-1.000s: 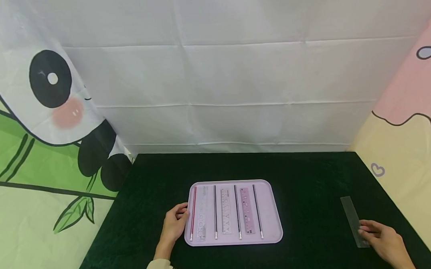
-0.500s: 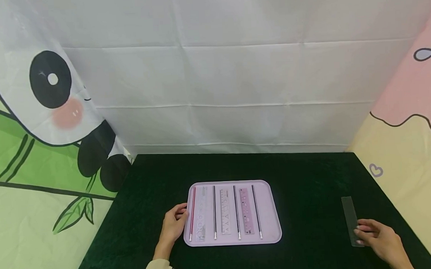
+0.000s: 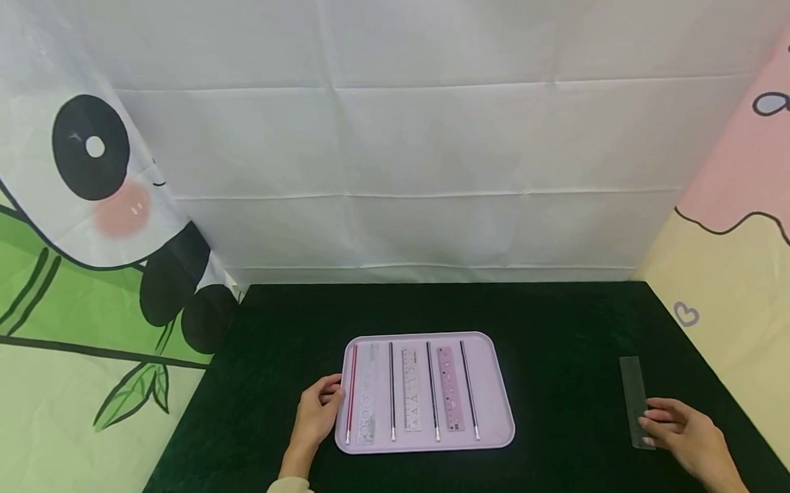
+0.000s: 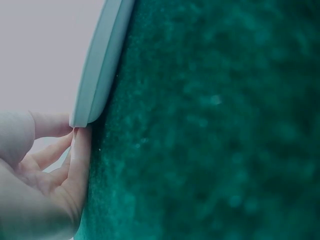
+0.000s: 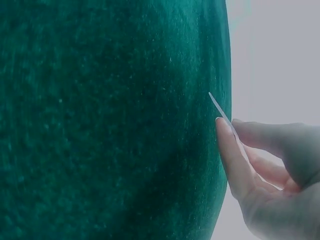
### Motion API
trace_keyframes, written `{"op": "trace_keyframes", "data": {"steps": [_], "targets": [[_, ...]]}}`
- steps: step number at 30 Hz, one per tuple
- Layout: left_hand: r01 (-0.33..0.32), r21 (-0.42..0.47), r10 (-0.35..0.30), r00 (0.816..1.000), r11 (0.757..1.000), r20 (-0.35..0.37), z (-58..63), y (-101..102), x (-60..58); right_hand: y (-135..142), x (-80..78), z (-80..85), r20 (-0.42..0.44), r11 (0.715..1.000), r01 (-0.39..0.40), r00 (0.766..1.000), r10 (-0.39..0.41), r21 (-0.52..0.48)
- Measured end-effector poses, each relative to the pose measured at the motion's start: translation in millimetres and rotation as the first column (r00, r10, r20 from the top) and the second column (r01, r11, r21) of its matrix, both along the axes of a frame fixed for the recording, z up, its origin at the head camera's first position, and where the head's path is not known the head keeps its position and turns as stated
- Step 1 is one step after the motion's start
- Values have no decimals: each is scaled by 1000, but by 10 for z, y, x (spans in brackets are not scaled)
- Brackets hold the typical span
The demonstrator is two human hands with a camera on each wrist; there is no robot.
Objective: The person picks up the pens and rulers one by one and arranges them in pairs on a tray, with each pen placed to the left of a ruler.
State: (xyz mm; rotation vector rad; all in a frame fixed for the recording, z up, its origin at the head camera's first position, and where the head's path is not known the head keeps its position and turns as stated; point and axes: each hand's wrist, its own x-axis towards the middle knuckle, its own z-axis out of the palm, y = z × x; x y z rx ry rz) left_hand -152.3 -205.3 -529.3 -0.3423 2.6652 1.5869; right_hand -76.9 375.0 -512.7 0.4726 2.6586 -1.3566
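Note:
A clear ruler (image 3: 633,401) is pinched between the thumb and fingers of my right hand (image 3: 688,436). In the right wrist view the ruler (image 5: 222,114) shows edge-on, tilted, above the dark green cloth. My left hand (image 3: 316,412) grips the left rim of a pale pink tray (image 3: 498,418), thumb and fingertips at its edge (image 4: 95,70) in the left wrist view. On the tray lie a red pencil (image 3: 351,395), a clear ruler (image 3: 366,395), a stencil ruler (image 3: 411,389), a pink ruler (image 3: 450,387) and several dark pencils (image 3: 432,392), set side by side in upright rows.
Dark green cloth (image 3: 560,386) covers the table, spreading between the tray and my right hand. A white sheet (image 3: 430,142) hangs behind the table's far edge. Printed cartoon curtains stand along the left (image 3: 104,252) and right (image 3: 754,275) sides.
My right hand has moved slightly left with the ruler, which has turned a little more upright in the head view. My left hand stays at the tray's rim.

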Motion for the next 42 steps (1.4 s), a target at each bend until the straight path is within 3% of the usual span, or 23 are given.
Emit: {"op": "trace_keyframes", "data": {"steps": [15,42], "targets": [[-5,-1,5,1000,1000,-7,29,12,15,-59,-17,9,10,1000,5,1000,-5,-16],[1,14,0,1000,1000,-2,3,1,11,-346,-45,95,-50,995,-69,997,65,-78]]}}
